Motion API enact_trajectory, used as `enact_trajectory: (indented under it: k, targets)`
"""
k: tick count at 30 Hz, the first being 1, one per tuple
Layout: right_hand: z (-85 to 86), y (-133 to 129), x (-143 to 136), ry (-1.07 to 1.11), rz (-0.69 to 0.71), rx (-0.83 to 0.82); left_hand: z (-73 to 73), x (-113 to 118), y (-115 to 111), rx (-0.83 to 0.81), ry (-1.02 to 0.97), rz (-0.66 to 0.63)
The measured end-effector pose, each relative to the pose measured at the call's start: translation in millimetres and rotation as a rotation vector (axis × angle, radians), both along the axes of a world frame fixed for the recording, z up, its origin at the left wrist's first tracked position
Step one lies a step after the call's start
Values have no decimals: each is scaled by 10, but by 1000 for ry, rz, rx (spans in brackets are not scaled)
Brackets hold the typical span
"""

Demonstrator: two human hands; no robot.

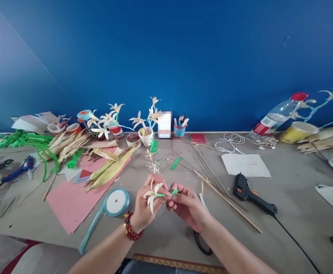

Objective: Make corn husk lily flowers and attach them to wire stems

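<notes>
Binding a white flower [156,188], it seems

Right of the ribbon roll [119,204], the left hand [143,209] pinches the flower near its green base, above the table [166,238]. Beside it, the right hand [191,205] clamps a green strip [174,191]. The next move probably calls for steady, light tension.

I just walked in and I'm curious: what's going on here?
A person holds a white flower above a cluttered table. The left hand steadies it near its green base; the right hand seems to pinch a green strip beside it. Beyond, similar flowers rise from a white cup; a glue gun lies to the right.
</notes>
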State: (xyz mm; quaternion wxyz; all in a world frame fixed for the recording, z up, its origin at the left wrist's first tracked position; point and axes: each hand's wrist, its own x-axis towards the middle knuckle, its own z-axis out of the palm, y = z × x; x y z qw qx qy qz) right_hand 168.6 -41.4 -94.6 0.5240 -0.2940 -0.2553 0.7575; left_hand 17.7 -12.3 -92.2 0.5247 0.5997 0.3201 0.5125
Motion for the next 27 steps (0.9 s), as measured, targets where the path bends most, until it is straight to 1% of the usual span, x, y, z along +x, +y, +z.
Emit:
enact_trajectory:
  k: [2, 5, 7, 8, 10, 12, 17, 19, 21, 22, 23, 25, 27]
  targets:
    - [-21, -32, 10, -210, -155, 159, -7, 43, -6, -71, -102, 23]
    - [-51, -74, 36, -624, -409, 526, -61, 138, -27, -268, -290, -5]
    - [-61, -90, 43, -805, -494, 699, -84, 181, -39, -340, -350, -26]
    - [-60, -94, 41, -846, -514, 733, -87, 191, -44, -354, -368, -25]
    - [-48, -96, 27, -842, -512, 696, -78, 193, -53, -346, -375, -11]
    - [-27, -89, 8, -708, -452, 558, -65, 180, -63, -307, -351, 4]
    - [12, -18, -14, -116, -138, 144, -92, 115, -56, -200, -247, -23]
    - [11, 12, -11, 12, -29, 41, -122, 79, -34, -166, -193, -35]
    - [6, 21, -7, 65, 36, 3, -141, 55, -11, -135, -157, -38]
    - [4, 15, -6, 48, 31, 13, -140, 52, -3, -119, -150, -30]
    - [1, 4, -5, -1, -5, 45, -132, 56, 2, -106, -155, -20]
    - [-10, -34, -4, -200, -152, 176, -100, 88, 0, -129, -204, -12]
    - [-31, -77, -6, -470, -328, 379, -60, 134, -14, -212, -292, -36]
